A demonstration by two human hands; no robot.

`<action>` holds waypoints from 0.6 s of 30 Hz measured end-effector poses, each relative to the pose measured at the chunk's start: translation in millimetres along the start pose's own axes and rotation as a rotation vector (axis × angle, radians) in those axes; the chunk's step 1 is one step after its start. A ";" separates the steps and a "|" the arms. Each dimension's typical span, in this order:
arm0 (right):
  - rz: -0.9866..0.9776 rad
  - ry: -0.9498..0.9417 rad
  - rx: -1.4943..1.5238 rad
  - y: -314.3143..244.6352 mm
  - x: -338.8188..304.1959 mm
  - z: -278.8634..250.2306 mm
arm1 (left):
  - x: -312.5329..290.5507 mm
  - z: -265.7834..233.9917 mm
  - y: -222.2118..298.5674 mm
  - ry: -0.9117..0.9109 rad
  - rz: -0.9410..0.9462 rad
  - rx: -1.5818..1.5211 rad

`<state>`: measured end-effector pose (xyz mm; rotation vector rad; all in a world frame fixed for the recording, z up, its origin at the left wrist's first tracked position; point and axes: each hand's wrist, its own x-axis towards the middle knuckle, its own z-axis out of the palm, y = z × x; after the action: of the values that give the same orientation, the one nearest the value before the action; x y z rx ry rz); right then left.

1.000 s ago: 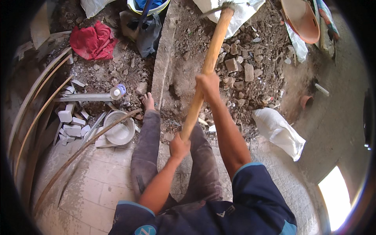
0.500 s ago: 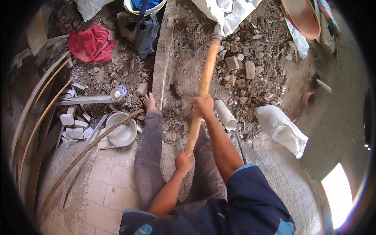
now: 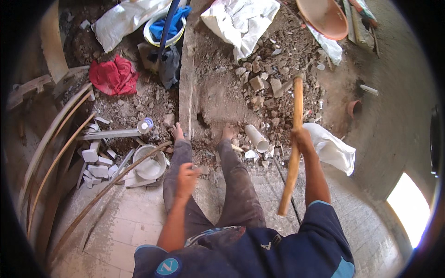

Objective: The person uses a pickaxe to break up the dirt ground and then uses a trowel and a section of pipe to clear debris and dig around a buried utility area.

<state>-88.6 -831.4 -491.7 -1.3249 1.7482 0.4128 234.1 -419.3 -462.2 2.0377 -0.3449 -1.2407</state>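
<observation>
My right hand (image 3: pixel 301 139) is closed around the wooden handle of a pickaxe (image 3: pixel 297 109), on the right side. The handle stands nearly upright in the picture, its lower end hanging free beside my forearm. The tool's head rests at the rubble (image 3: pixel 276 87) and barely shows. Over my left shin, my left hand (image 3: pixel 186 180) is empty, somewhat blurred, its fingers loosely bent and apart. A white plastic pipe piece (image 3: pixel 256 138) lies between my right foot and the handle. Close to my right hand is a white sack (image 3: pixel 330 148).
A concrete edge (image 3: pixel 187 88) runs away from my left foot. Left of it lie a red cloth (image 3: pixel 113 75), a white bucket (image 3: pixel 150 28) with blue cloth, a round white basin (image 3: pixel 147 163), white block pieces and curved wooden strips (image 3: pixel 53 111). Another white sack (image 3: pixel 241 23) and an orange-brown basin (image 3: pixel 324 17) lie farther off.
My left hand has let go of the handle and moved left. My right hand has swung the pickaxe to the right, its head now lower over the rubble. The view has shifted slightly.
</observation>
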 end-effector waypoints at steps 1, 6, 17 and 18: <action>0.044 0.005 -0.041 5.8 -16.5 -9.3 | -2.9 -30.3 0.9 0.091 -0.132 -0.030; 0.193 0.094 -0.441 81.5 -79.8 -51.1 | -48.7 -135.4 -15.8 0.473 -0.344 -0.152; 0.336 -0.110 -0.480 214.9 -212.6 -58.8 | -112.1 -133.1 -22.1 0.426 -0.404 0.040; 0.385 -0.229 -0.397 177.4 -235.7 -53.3 | -113.2 -143.1 -23.4 0.466 -0.366 0.070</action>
<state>-260.4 -659.6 -316.0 -1.1405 1.7795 1.1326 296.4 -277.5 -362.9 2.4431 0.2168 -0.9166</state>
